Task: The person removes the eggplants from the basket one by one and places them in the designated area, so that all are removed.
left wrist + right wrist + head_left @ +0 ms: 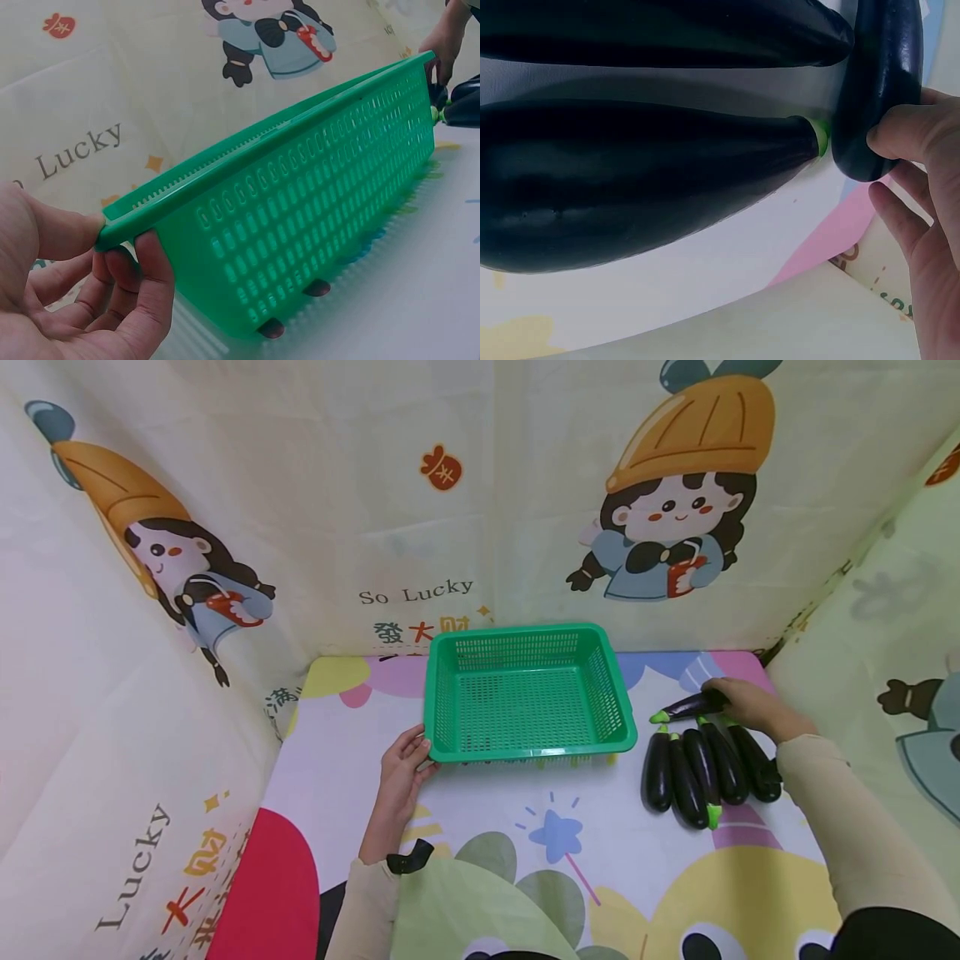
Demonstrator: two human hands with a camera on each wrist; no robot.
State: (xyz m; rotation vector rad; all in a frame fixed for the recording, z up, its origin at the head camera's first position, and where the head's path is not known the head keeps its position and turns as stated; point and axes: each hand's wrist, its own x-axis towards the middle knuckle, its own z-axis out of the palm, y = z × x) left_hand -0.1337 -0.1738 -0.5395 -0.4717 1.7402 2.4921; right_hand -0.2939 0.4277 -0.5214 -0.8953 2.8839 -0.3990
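On the left, the left hand (401,768) holds the near left corner of the green basket (528,752). From the head camera it only looks like the hand touches the corner. The left wrist camera shows more: the thumb (52,232) lies on top of the rim and the fingers (146,281) curl under it, so the hand is gripping the basket (315,225). That view also shows little dark feet under the basket.

The basket sits in the middle of the colorful mat (337,752), near the back wall.

To the right of the basket, four eggplants (701,768) lie side by side. Just behind them one eggplant (686,707) lies sideways. The right hand (750,703) is on its dark end. The right wrist camera shows the thumb (904,135) pressing on that eggplant (877,82), so the hand holds it. The other fingers (900,217) hang loose below.
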